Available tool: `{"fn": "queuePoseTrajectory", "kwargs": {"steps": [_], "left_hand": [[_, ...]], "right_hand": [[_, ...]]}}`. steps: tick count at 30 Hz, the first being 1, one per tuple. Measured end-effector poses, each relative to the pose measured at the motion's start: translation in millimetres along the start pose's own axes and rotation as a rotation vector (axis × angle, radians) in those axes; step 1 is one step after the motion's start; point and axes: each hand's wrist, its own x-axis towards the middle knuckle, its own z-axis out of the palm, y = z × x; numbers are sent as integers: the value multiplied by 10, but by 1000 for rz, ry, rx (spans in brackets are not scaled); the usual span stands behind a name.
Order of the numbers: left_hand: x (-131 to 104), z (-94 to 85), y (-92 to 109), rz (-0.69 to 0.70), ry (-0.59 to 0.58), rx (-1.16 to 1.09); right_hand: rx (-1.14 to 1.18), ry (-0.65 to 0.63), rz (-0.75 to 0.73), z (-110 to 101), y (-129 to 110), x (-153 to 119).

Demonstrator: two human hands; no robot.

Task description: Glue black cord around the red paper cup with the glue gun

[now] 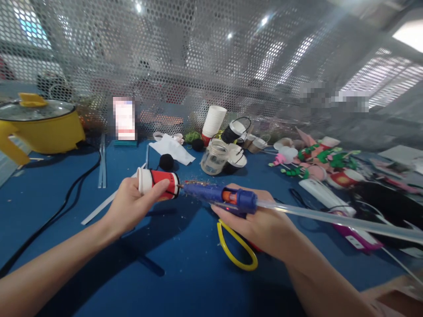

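My left hand point(134, 200) is closed around a red and white paper cup point(161, 179) lying on its side in the air, a dark cord running across it. In my right hand point(254, 224) is a blue hot glue gun point(218, 196), gripped by its handle. The gun's nozzle meets or nearly meets the cup's base edge; I cannot tell if they touch. A long clear glue stick point(324, 222) sticks out of the gun's back end. Beneath my right hand shows a yellow loop handle point(238, 253). Just behind the cup sits a black yarn ball point(166, 162).
A yellow electric pot point(42, 130) stands at left, its black cord point(71, 193) crossing the blue table. Behind are a glass jar point(214, 158), stacked paper cups point(214, 121) and white paper point(173, 149). Craft flowers point(317, 158) and a power strip point(357, 237) lie at right.
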Motion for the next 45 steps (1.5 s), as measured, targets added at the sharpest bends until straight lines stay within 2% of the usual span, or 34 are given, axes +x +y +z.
{"fn": "queuePoseTrajectory", "kwargs": {"steps": [6,17,24,35,45], "left_hand": [[-2,-13,29,16,35,39],[-21,9,6,107,43,132],[-32,7,22,175,28,175],[-48,7,-22,268,-21,226],[-44,5,-31,254,-36,202]], "right_hand": [[-6,-24,-30,-1,-6,-12],[-3,25,48,-1,19,-4],[-18,11,10,-10,36,-6],[-69,91,-46,-35,-20,41],[-56,60,-34,-39,-14,26]]}}
